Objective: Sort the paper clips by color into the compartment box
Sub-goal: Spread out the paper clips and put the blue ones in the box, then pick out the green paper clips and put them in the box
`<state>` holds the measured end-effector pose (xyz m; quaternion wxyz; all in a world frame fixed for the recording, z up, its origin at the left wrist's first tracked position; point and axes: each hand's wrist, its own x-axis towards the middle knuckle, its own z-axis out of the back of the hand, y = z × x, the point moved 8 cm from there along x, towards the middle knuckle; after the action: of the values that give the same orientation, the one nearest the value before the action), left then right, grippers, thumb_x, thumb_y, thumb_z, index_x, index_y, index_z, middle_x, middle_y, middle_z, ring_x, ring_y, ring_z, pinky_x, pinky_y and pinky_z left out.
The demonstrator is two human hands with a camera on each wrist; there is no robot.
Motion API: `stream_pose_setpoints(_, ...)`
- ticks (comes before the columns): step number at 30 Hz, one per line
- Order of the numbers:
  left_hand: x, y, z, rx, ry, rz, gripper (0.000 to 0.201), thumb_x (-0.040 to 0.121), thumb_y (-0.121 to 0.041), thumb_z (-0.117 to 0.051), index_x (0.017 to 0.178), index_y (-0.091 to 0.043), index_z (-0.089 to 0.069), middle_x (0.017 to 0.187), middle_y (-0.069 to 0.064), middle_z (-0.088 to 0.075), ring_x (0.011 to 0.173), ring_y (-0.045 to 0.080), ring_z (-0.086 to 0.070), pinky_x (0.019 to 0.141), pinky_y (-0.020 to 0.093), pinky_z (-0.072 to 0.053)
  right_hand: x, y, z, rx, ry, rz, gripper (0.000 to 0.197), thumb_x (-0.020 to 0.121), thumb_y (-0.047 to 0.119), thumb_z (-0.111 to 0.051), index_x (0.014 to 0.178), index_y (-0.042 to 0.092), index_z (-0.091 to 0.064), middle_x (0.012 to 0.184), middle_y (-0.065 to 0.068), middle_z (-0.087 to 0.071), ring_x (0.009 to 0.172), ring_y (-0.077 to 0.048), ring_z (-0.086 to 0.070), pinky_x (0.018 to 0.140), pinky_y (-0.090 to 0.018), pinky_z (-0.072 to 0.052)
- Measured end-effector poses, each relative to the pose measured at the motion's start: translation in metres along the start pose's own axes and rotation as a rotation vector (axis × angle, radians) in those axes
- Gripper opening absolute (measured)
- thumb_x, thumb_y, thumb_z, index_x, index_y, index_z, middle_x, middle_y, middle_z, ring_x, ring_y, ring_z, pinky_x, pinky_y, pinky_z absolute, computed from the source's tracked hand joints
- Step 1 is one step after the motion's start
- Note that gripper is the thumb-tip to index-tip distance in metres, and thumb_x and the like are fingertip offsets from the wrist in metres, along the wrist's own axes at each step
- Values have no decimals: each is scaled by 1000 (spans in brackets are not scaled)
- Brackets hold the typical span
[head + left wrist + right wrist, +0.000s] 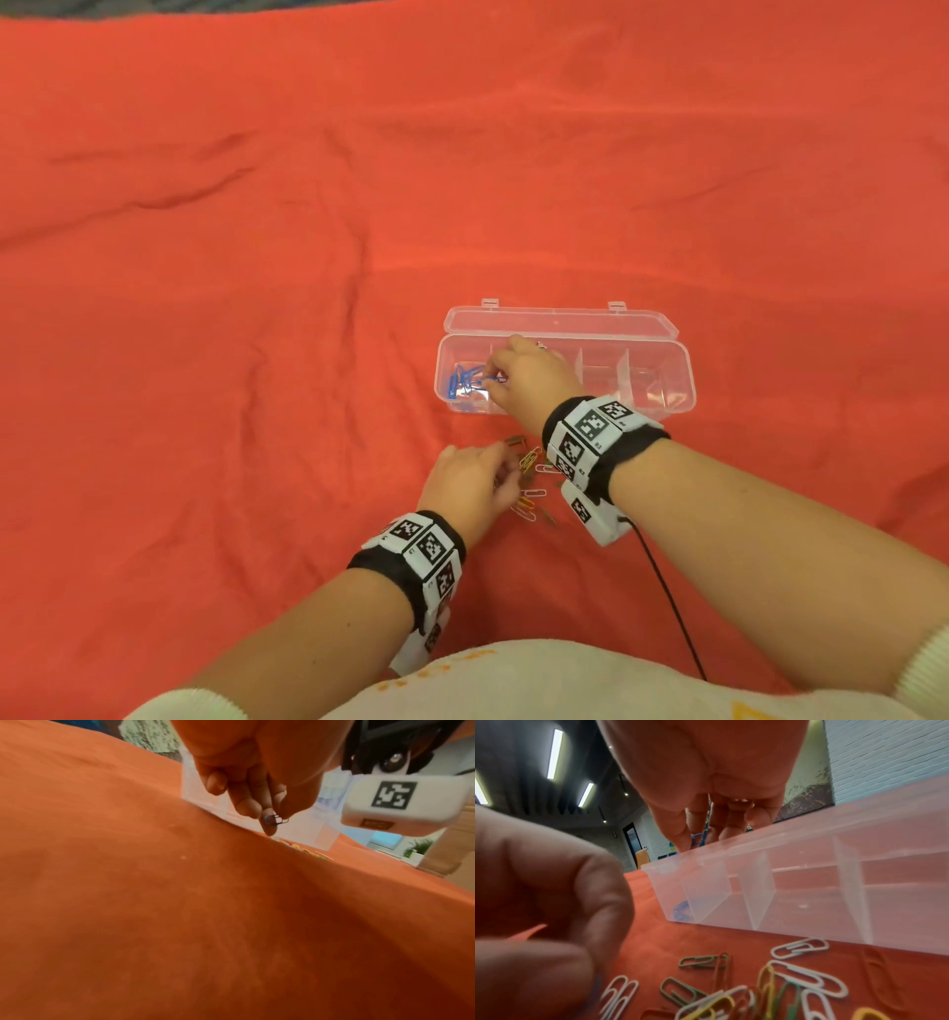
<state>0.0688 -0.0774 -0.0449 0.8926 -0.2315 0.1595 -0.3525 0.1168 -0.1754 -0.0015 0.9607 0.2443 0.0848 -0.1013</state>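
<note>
Can't see most of the loose pile of coloured paper clips (531, 480) from the head view, tucked under the right hand (529, 380) wristband and behind the left hand (470, 480). Too small there to sort out colours (white and yellow, maybe). Blurred in the left wrist view too, just a yellowish smear (300, 850). Cut off at the bottom edge in the right wrist view.

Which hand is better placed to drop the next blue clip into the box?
The right hand: it holds a blue clip over the end compartment of the box, where other blue ones lie. The left hand is down at the pile, outside it.
</note>
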Motion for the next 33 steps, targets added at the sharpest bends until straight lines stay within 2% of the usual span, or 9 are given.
stream_pose_setpoints(6, -4, 18, 10, -153, 24, 80, 7, 88, -22, -54, 92, -17, -56, 70, -8, -57, 71, 19, -56, 69, 27, -37, 9, 3, -16, -106, 77, 42, 30, 97, 29, -42, 120, 25, -62, 104, -9, -55, 103, -32, -57, 88, -37, -41)
stream_pose_setpoints(10, -3, 29, 7, -323, 69, 175, 12, 90, -16, -54, 101, -17, -58, 80, -11, -50, 72, 7, -46, 67, 18, -32, 6, 2, -16, -72, 73, 26, 28, 95, 24, -48, 117, 26, -65, 101, -8, -55, 101, -32, -58, 87, -35, -43)
stream_pose_setpoints(14, -4, 38, 1, -514, 98, 240, 27, 84, -7, -60, 92, -33, -58, 73, -10, -55, 61, 6, -51, 68, 21, -43, -2, -8, -6, 97, -5, -64, 23, 90, 23, -54, 106, 25, -70, 90, 2, -44, 102, -27, -57, 89, -37, -45)
stream_pose_setpoints(17, -4, 41, 2, -565, 102, 266, 38, 81, -3, -61, 81, -41, -54, 72, -7, -58, 60, 11, -55, 69, 26, -47, -15, -18, -1, 169, -33, -109, 21, 89, 21, -54, 101, 22, -71, 95, -3, -51, 104, -26, -56, 92, -36, -46)
stream_pose_setpoints(21, 7, 31, 24, -491, 33, 204, 26, 80, -9, -66, 78, -35, -61, 74, -12, -65, 65, 1, -57, 70, 16, -45, -40, -37, 8, 244, -120, -119, 17, 89, 18, -53, 95, 21, -69, 86, 0, -53, 80, -16, -51, 73, -27, -40)
stream_pose_setpoints(23, 19, 28, 53, -398, -105, 165, 16, 79, -11, -68, 82, -27, -68, 73, -17, -62, 65, -5, -54, 67, 6, -39, -54, -47, 12, 252, -145, -129, 15, 89, 20, -52, 93, 22, -67, 83, 2, -54, 76, -13, -49, 70, -27, -41)
stream_pose_setpoints(27, 40, 37, 96, -252, -344, 204, 10, 77, -10, -68, 84, -16, -72, 83, -2, -58, 69, 11, -48, 73, 19, -40, -82, -72, 12, 254, -158, -203, 13, 89, 21, -52, 92, 24, -65, 71, 15, -46, 67, -6, -46, 63, -23, -36)
stream_pose_setpoints(30, 52, 47, 88, -157, -243, 319, 20, 83, -10, -60, 99, -13, -72, 102, 12, -61, 92, 27, -58, 83, 29, -41, -96, -93, 1, 230, -106, -279, 14, 87, 19, -53, 89, 24, -66, 68, 16, -46, 66, -8, -49, 65, -22, -38)
stream_pose_setpoints(33, 57, 46, 71, -47, -116, 309, 30, 84, -8, -51, 107, -14, -70, 111, 13, -62, 107, 31, -56, 90, 35, -43, -107, -110, -11, 170, -27, -347, 16, 87, 19, -52, 90, 23, -66, 72, 15, -46, 76, -12, -50, 72, -22, -39)
